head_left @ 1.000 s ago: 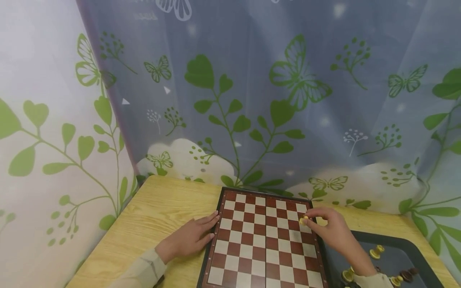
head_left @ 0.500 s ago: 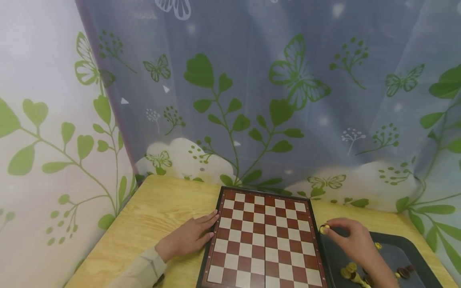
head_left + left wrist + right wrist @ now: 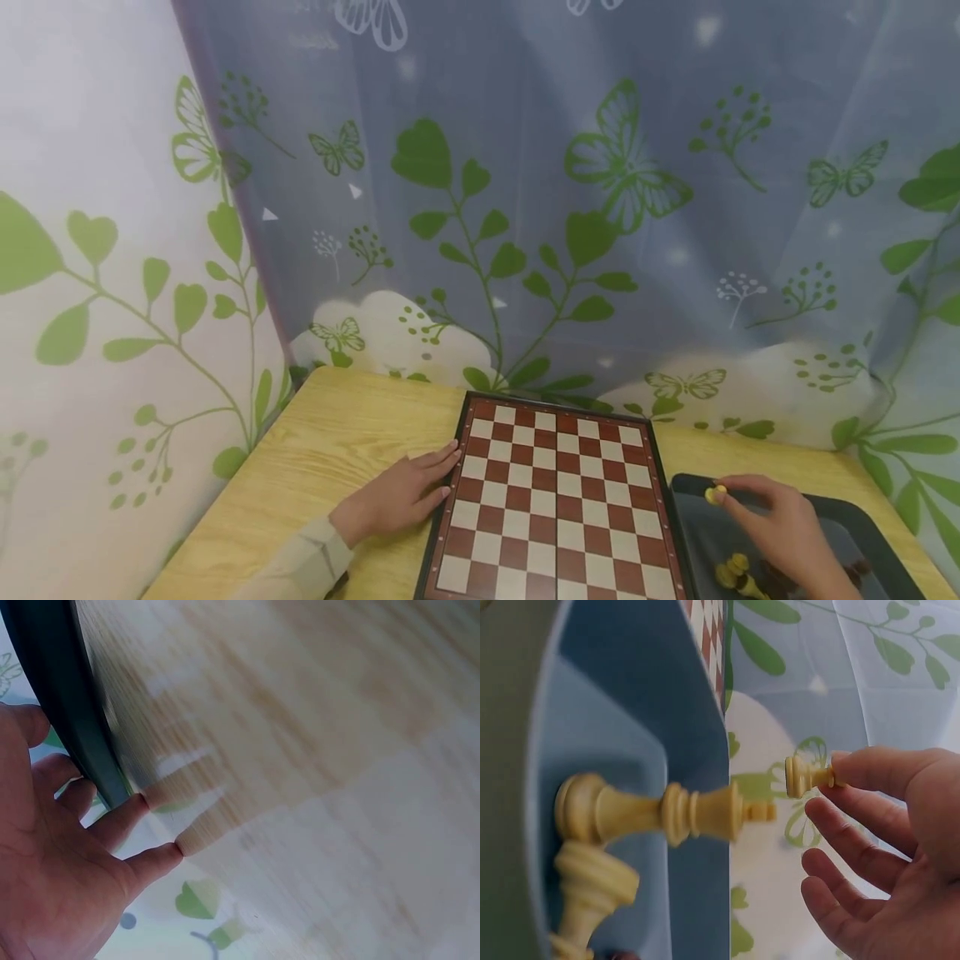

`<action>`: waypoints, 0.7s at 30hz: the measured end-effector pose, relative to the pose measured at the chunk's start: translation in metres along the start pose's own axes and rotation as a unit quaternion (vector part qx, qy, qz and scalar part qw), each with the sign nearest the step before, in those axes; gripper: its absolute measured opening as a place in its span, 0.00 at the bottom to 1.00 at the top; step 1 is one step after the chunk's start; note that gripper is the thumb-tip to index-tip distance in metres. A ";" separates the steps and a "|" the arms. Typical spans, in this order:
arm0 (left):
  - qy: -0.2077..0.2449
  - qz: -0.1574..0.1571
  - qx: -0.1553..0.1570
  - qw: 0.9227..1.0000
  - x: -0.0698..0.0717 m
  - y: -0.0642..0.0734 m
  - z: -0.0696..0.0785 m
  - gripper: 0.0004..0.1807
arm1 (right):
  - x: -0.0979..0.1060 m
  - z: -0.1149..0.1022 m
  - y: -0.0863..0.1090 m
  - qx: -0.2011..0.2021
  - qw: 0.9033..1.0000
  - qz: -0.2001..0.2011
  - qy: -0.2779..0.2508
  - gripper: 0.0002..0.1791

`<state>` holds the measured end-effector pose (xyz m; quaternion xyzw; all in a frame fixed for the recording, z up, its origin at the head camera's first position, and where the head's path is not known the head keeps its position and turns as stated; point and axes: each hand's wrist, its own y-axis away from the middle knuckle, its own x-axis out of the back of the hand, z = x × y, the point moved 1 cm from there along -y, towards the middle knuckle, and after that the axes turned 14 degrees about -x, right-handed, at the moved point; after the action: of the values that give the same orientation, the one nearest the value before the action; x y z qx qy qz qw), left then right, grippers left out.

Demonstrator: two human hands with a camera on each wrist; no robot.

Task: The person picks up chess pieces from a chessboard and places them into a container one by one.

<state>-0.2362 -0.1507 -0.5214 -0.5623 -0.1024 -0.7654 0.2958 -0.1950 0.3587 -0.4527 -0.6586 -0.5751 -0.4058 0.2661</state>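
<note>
My right hand (image 3: 787,527) is over the dark tray (image 3: 693,500), to the right of the chessboard (image 3: 558,500). Thumb and index finger pinch a small cream chess piece (image 3: 801,777) by its narrow end, its round base showing; the fingers cover its top. The other fingers of that hand are loosely bent. At the board's left edge rests my left hand (image 3: 401,497), fingers extended, with fingertips against the dark frame (image 3: 82,720). No pieces show on the board's squares. In the right wrist view a cream king (image 3: 686,814) is in the tray.
Beside the king lies another cream piece (image 3: 596,889). Several cream and dark pieces (image 3: 738,571) are in the tray, some hidden behind the right hand. The wooden table (image 3: 367,400) meets a patterned curtain (image 3: 525,208) behind the board.
My right hand has moved from the board's upper right squares to the right, over the tray, with the chess piece still pinched. The left hand has stayed at the board's left edge.
</note>
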 end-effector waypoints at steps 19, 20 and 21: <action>0.016 -0.009 0.012 1.000 -0.002 -0.005 0.002 0.31 | 0.012 0.043 0.001 -0.054 0.998 -0.007 0.032 0.25; 0.016 -0.008 0.013 1.000 -0.001 -0.005 0.002 0.31 | 0.012 0.044 0.002 -0.059 0.998 -0.011 0.031 0.25; 0.016 -0.007 0.014 1.000 0.000 -0.005 0.002 0.31 | 0.013 0.045 0.002 -0.063 0.997 -0.015 0.032 0.26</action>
<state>-0.2372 -0.1457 -0.5201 -0.5448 -0.1127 -0.7750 0.2999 -0.1827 0.4017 -0.4655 -0.6518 -0.5495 -0.4664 0.2357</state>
